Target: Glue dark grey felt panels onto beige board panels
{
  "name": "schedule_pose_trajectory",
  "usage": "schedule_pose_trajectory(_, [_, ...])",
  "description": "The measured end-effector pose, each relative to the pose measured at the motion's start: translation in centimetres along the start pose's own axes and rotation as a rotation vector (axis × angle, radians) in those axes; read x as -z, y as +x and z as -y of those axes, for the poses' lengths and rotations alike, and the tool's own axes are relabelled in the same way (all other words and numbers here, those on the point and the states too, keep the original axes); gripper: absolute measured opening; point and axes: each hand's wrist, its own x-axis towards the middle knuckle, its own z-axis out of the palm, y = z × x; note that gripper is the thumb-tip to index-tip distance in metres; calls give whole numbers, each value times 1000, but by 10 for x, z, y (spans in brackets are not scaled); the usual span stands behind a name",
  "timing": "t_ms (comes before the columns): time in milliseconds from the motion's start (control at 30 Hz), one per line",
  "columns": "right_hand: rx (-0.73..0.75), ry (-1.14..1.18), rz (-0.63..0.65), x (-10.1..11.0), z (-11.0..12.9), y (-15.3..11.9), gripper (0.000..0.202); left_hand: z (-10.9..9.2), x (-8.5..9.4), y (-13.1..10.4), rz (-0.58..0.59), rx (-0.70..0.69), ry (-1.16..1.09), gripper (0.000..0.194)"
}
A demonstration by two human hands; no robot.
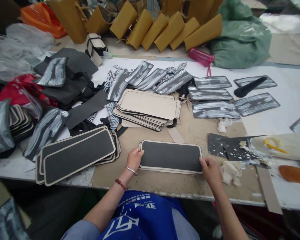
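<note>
Gripping the dark panel (pixel 171 154) at its two short ends: left hand (pixel 134 160), thumb on the upper face, fingers closed narrow on the left end; right hand (pixel 211 170), thumb and fingers pinched on the right end near the corner. Panel lies between the two sets of fingers, pale border all round, at least one further pale-edged layer visible beneath it; whether the fingertips also hold that layer, cannot tell. Beyond the fingers, away from the body: stack of pale panels (pixel 148 104), uneven at the edges. Left of the left fingers: fanned stack of dark panels (pixel 78 156), pale-bordered, near corner reaching the table edge. Beyond and right of the right fingers: white-streaked strips (pixel 215 110) and a black tapered tool (pixel 251 86), the latter lying across one strip. Just beside the right hand, on its right: crumpled pale scrap (pixel 231 172). Farther right of those fingers: white-spattered dark pieces (pixel 236 148). Far beyond both hands: row of mustard-coloured pieces (pixel 156 31), leaning; green bag (pixel 240 40) to their right.
</note>
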Motion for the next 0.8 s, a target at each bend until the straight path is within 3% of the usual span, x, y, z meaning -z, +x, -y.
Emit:
schedule_pose_trajectory(367, [-9, -7, 16, -8, -4, -5, 44, 2, 3, -4, -67, 0, 106, 20])
schedule_pose_trajectory(433, [-6, -17, 19, -8, -3, -5, 43, 0, 4, -12, -150, -88, 247, 26])
schedule_pose_trajectory(533, [12, -19, 30, -9, -2, -6, 42, -4, -1, -20, -279, -425, 687, 37])
schedule_pose_trajectory(600, [32, -12, 34, -10, -3, -7, 40, -5, -10, -21, -230, -633, 919, 38])
schedule_pose_trajectory(667, [53, -7, 26, -11, -5, -7, 39, -3, -21, -17, -118, -739, 1065, 41])
schedule_pose_trajectory(800, [63, -16, 51, -8, -9, -6, 37, 6, -37, -7, 31, -747, 1289, 54])
